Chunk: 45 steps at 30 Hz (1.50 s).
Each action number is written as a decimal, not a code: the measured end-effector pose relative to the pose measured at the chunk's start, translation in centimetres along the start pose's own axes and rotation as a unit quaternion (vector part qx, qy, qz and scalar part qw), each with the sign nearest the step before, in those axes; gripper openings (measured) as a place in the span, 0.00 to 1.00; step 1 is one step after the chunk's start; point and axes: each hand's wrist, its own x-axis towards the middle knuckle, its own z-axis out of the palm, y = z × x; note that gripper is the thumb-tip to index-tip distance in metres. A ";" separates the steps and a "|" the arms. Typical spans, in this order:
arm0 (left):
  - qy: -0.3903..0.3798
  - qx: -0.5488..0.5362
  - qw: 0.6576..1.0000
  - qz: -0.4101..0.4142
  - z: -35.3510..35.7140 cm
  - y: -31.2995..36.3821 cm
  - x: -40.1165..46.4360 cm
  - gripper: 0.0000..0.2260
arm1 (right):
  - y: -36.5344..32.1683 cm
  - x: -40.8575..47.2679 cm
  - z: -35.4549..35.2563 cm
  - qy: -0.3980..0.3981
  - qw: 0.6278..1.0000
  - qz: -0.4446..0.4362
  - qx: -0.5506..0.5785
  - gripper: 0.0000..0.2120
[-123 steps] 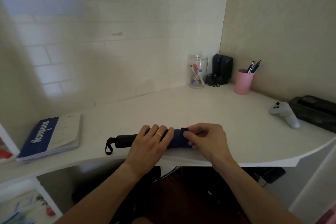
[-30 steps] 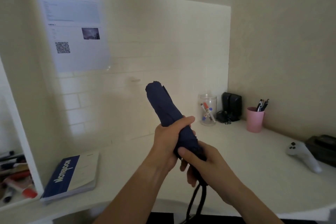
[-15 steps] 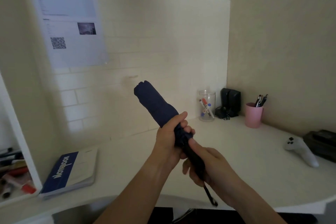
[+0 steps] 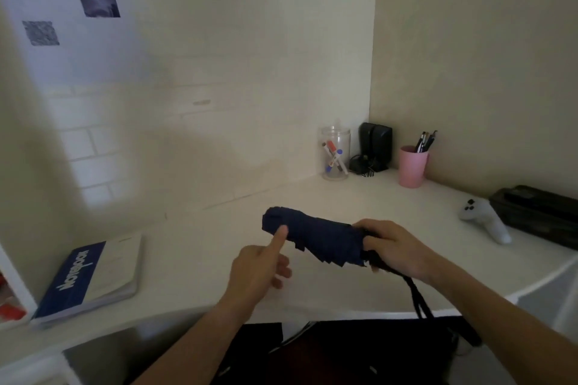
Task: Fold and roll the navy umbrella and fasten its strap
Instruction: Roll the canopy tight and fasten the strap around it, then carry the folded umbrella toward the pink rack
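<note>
Two bare hands over the white tabletop, right hand with its grip curled around the handle end of the navy umbrella held roughly level above the surface, black wrist loop dangling, left hand loose, holding nothing, thumb raised by the canopy tip.

White corner desk along a wall of pale tiles. On the left part, a blue-and-white notebook, lying flat near the front edge. In the back corner, a clear jar with markers inside, just beside a black speaker with a tangled cable at its foot. Right of these, a pink cup holding dark pens. Far right, a white game controller, close to a black case. On the wall upper left, a printed paper sheet, blurred. At the left edge, part of a white shelf with red items, unclear.
</note>
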 end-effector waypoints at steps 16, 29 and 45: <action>0.062 0.107 0.958 0.257 1.8 -5.9 7.3 0.14 | 7.5 -1.2 -0.4 0.245 0.952 0.069 -0.170 0.23; 0.050 -0.037 0.985 0.162 0.7 -4.6 4.3 0.16 | 3.3 -4.4 2.4 0.411 0.894 0.175 0.033 0.21; -0.342 0.002 0.863 0.373 27.8 2.5 -15.0 0.30 | 11.7 -40.2 -11.3 0.538 0.785 0.308 0.021 0.12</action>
